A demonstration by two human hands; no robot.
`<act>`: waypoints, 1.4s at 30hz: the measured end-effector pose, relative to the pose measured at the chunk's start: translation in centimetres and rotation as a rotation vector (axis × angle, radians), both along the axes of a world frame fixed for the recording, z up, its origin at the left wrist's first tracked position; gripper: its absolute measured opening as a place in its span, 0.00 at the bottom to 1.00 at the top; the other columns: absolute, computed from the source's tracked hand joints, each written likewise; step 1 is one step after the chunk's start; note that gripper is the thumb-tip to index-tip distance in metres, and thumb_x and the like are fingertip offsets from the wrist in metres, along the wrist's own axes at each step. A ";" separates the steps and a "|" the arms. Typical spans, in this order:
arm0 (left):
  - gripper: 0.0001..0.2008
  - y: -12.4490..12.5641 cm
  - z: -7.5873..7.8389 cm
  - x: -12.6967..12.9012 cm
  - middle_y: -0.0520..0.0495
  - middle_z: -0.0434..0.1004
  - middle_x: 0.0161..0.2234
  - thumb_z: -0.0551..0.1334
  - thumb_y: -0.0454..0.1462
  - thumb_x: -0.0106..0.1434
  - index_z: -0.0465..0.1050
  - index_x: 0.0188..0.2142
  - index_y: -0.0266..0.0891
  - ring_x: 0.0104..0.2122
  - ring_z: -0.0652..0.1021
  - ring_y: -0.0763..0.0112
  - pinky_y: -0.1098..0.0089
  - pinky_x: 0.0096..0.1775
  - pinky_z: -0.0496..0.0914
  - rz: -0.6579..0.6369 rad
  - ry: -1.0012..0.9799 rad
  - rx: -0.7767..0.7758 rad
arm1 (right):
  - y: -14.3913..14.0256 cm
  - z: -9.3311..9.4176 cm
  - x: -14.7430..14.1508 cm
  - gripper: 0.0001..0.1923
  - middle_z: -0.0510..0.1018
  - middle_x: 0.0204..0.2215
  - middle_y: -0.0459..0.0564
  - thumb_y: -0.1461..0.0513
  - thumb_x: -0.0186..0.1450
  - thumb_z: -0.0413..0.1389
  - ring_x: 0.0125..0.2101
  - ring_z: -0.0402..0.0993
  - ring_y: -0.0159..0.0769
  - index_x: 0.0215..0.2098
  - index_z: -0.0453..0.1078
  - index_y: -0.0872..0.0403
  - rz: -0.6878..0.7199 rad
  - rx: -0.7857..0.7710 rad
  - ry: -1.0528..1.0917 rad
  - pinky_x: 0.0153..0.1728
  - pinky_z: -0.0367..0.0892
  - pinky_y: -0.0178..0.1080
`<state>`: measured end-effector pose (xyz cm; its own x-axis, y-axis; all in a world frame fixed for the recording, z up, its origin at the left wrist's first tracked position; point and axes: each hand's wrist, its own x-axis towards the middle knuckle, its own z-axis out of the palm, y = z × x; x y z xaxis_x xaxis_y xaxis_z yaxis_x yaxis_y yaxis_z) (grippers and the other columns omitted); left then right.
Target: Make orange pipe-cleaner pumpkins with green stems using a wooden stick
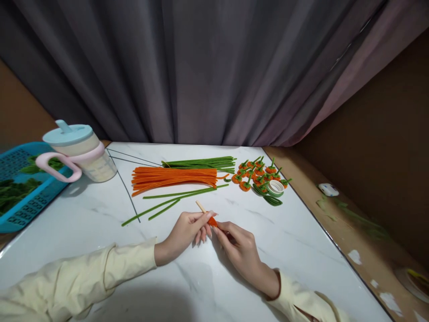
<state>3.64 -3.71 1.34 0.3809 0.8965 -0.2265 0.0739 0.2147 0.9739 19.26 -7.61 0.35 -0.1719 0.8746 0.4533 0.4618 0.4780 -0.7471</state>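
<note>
Between thumb and fingers, my left hand (191,230) grips a thin wooden stick (200,205) with an orange pipe cleaner (212,221) around its lower end. My right hand (238,245) pinches that orange pipe cleaner close to the left fingertips. Beyond the hands lie a bundle of orange pipe cleaners (174,177) and, behind it, a bundle of green pipe cleaners (201,163). Several loose green pipe cleaners (152,212) rest nearer to me. To the right sit several small orange pieces with green tops (246,185), made of pipe cleaner.
A roll of white tape (275,187) lies beside dark green looped pieces (273,200). At the left stand a lidded cup (97,163) with a pink handle and a blue basket (33,203) holding leafy greens. A grey curtain (201,71) hangs behind the white tabletop (284,255).
</note>
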 end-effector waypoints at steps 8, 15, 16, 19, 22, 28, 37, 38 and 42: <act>0.27 -0.4 -0.2 0.0 0.54 0.62 0.13 0.54 0.53 0.62 0.67 0.17 0.35 0.12 0.62 0.79 0.75 0.17 0.57 -0.013 0.060 0.049 | 0.0 0.0 0.0 0.12 0.74 0.25 0.48 0.62 0.69 0.47 0.22 0.67 0.29 0.31 0.69 0.55 0.019 0.003 0.025 0.24 0.64 0.31; 0.28 -0.5 -0.1 0.0 0.55 0.59 0.11 0.53 0.53 0.62 0.64 0.15 0.37 0.12 0.61 0.79 0.74 0.18 0.57 -0.012 0.085 0.046 | 0.2 -0.1 0.0 0.13 0.73 0.24 0.48 0.62 0.69 0.48 0.23 0.67 0.30 0.30 0.70 0.55 0.032 0.008 0.036 0.25 0.64 0.31; 0.28 -0.4 0.0 0.0 0.55 0.59 0.11 0.54 0.54 0.62 0.65 0.15 0.36 0.12 0.61 0.79 0.75 0.18 0.56 -0.012 0.084 0.040 | 0.3 -0.1 0.0 0.13 0.73 0.24 0.48 0.62 0.69 0.48 0.23 0.67 0.30 0.30 0.70 0.55 0.032 0.003 0.041 0.25 0.64 0.31; 0.27 -0.2 0.1 0.0 0.53 0.62 0.12 0.54 0.54 0.61 0.67 0.17 0.36 0.12 0.62 0.79 0.75 0.18 0.56 -0.015 0.078 0.030 | 0.5 -0.2 0.2 0.11 0.74 0.25 0.49 0.62 0.68 0.49 0.24 0.69 0.30 0.30 0.70 0.54 0.035 -0.007 0.060 0.27 0.66 0.31; 0.28 0.0 0.3 0.0 0.53 0.62 0.12 0.54 0.55 0.60 0.66 0.16 0.36 0.12 0.62 0.78 0.75 0.18 0.56 -0.009 0.084 0.035 | 0.8 -0.1 0.3 0.11 0.75 0.32 0.52 0.62 0.67 0.50 0.29 0.72 0.32 0.31 0.72 0.54 0.030 -0.013 0.080 0.29 0.68 0.32; 0.29 -0.3 0.4 -0.1 0.53 0.61 0.11 0.53 0.56 0.60 0.65 0.15 0.36 0.12 0.62 0.78 0.75 0.18 0.55 0.008 0.102 0.041 | 0.9 0.1 0.3 0.11 0.73 0.39 0.54 0.62 0.67 0.51 0.24 0.72 0.29 0.37 0.76 0.53 0.000 0.011 0.090 0.27 0.70 0.33; 0.29 -0.6 0.7 -0.1 0.54 0.60 0.10 0.52 0.55 0.61 0.65 0.15 0.36 0.11 0.61 0.79 0.75 0.17 0.55 0.000 0.121 0.050 | 0.8 0.3 0.3 0.10 0.74 0.40 0.55 0.64 0.67 0.51 0.30 0.75 0.32 0.37 0.76 0.54 0.028 0.119 0.089 0.29 0.72 0.32; 0.29 -0.6 0.7 -0.1 0.54 0.60 0.10 0.52 0.55 0.61 0.66 0.15 0.35 0.11 0.61 0.79 0.75 0.17 0.55 -0.005 0.123 0.056 | 0.8 0.3 0.3 0.10 0.75 0.40 0.56 0.65 0.67 0.51 0.32 0.76 0.33 0.37 0.75 0.55 0.038 0.132 0.082 0.30 0.72 0.32; 0.27 -0.2 0.7 -0.2 0.53 0.64 0.12 0.52 0.53 0.62 0.70 0.20 0.34 0.12 0.61 0.79 0.75 0.18 0.56 -0.026 0.130 0.098 | 0.8 0.4 0.5 0.10 0.76 0.42 0.56 0.66 0.68 0.49 0.38 0.76 0.36 0.38 0.74 0.54 0.069 0.133 0.050 0.37 0.73 0.34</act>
